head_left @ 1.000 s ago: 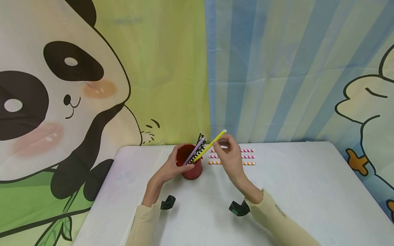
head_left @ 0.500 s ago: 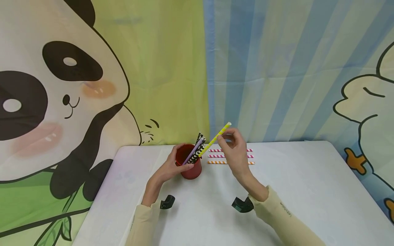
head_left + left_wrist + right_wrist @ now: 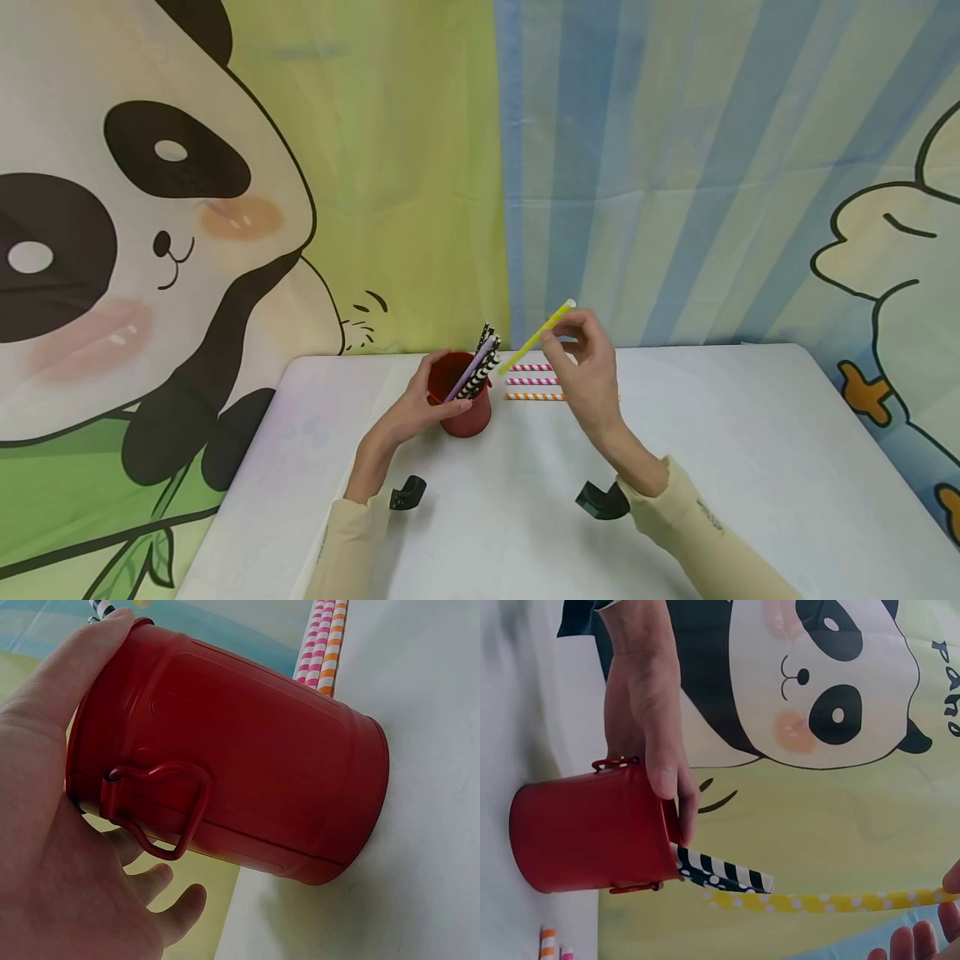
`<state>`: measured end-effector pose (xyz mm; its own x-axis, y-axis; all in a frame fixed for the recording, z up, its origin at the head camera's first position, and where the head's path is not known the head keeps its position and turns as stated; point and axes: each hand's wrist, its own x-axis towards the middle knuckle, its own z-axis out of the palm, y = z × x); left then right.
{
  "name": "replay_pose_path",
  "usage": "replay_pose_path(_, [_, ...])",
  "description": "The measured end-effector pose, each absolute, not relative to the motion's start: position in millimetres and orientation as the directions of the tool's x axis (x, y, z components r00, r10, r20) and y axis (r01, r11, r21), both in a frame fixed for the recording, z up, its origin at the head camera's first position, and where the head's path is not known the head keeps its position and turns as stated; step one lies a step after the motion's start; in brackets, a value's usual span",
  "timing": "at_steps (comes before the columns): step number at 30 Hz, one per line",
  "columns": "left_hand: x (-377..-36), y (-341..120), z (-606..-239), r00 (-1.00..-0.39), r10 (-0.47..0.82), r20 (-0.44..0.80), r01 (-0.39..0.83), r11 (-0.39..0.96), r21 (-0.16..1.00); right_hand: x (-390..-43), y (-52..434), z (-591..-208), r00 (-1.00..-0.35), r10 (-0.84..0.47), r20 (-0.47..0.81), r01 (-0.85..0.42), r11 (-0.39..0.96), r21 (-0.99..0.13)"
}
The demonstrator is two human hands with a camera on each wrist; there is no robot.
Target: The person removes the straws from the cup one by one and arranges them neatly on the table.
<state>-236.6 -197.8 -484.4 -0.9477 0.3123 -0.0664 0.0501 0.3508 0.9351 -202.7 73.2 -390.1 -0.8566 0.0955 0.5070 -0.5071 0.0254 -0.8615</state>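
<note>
The right hand (image 3: 588, 367) pinches the yellow dotted straw (image 3: 537, 337) near its upper end, in the air just beside the red cup (image 3: 462, 402). The left hand (image 3: 408, 412) grips that cup on the worktop (image 3: 750, 450). The straw looks light and easily crushed, so a soft pinch suits it.

Cream long sleeves (image 3: 697, 533), black wrist-cam mounts (image 3: 602, 501), bare hands.

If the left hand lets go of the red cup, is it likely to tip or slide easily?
Probably it tips fairly easily: the red cup is taller than wide, and the straws in it lean out to one side. It looks like thin metal, so likely light; a push could slide it on the smooth white table. The left hand steadies it.
</note>
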Motion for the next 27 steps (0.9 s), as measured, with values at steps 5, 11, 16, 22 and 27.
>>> replay_pose_path(5, [-237, -198, -484, -0.948, 0.311, -0.061, 0.056, 0.354, 0.933, -203, 79, -394, -0.859, 0.086, 0.505, -0.499, 0.086, -0.862])
replay_pose_path(11, [-237, -197, -484, -0.948, 0.313, -0.064, 0.057, 0.362, 0.93, -204, 85, -399, -0.857, 0.055, 0.512, -0.5, 0.146, -0.853])
replay_pose_path(16, [-237, -197, -484, -0.948, 0.312, -0.068, 0.053, 0.362, 0.931, -207, 88, -404, -0.849, 0.003, 0.528, -0.507, 0.272, -0.818])
replay_pose_path(22, [-238, -198, -486, -0.947, 0.318, -0.056, 0.063, 0.354, 0.933, -210, 89, -409, -0.845, -0.111, 0.523, -0.51, 0.458, -0.728])
replay_pose_path(27, [-238, -198, -486, -0.946, 0.318, -0.057, 0.062, 0.351, 0.934, -211, 90, -414, -0.861, -0.188, 0.473, -0.483, 0.597, -0.641])
